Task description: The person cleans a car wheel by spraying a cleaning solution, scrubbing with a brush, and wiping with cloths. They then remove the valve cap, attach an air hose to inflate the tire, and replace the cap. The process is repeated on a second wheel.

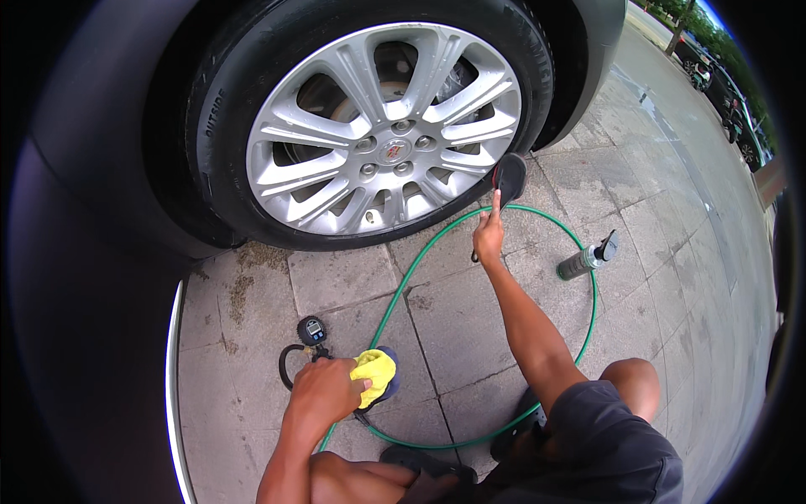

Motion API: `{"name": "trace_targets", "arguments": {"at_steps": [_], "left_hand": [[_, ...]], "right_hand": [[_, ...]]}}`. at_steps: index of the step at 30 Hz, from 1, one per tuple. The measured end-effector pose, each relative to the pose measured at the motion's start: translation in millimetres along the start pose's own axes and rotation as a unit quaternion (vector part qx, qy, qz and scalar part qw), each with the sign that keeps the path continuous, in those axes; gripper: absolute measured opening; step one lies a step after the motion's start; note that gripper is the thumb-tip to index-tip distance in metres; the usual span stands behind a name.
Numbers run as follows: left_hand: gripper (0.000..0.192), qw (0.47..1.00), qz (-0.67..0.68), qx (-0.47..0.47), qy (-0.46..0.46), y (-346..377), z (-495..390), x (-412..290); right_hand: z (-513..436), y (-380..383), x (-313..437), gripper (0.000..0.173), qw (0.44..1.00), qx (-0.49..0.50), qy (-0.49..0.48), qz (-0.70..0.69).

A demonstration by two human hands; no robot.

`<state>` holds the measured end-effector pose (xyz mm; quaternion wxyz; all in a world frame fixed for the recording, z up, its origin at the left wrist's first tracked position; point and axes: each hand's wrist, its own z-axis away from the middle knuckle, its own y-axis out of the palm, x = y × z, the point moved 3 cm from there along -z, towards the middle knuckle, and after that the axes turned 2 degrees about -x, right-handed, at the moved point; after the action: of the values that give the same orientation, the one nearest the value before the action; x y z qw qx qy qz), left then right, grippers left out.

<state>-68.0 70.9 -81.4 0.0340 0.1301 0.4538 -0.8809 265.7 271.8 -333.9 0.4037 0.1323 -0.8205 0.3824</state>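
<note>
A black-handled brush (511, 176) with a dark oval head and a red edge is held in my right hand (489, 238), index finger along its back. The brush head is at the lower right of a black car tyre (535, 82). The silver multi-spoke wheel (395, 151) bears water drops. My left hand (330, 387) grips a bunched yellow cloth (376, 373), low over the paving. Beneath the cloth is a dark blue object, mostly hidden. A digital tyre pressure gauge (312, 329) with a black hose lies just beyond my left hand.
A green hose (403, 290) loops over the stone paving (466, 327) between the wheel and my feet. Inside its right edge stands a grey bottle (576, 263) with a black top. The dark car body (94, 189) rises at the left. Parked vehicles (718, 82) are at the far upper right.
</note>
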Motion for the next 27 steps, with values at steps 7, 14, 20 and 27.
{"name": "trace_targets", "arguments": {"at_steps": [7,14,20,27], "left_hand": [[0.032,0.999,-0.019,0.023,-0.04,14,14,16],[0.032,0.998,0.001,0.021,-0.057,11,29,27],[0.034,0.999,0.014,0.01,-0.042,7,24,20],[0.035,0.999,0.005,0.009,-0.047,10,9,36]], "right_hand": [[219,88,306,0.046,0.356,0.473,0.561,-0.579],[131,-27,357,0.043,0.47,0.673,0.122,-0.558],[139,102,193,0.033,0.748,0.576,-0.269,0.189],[63,5,387,0.036,0.8,0.461,-0.383,0.017]]}}
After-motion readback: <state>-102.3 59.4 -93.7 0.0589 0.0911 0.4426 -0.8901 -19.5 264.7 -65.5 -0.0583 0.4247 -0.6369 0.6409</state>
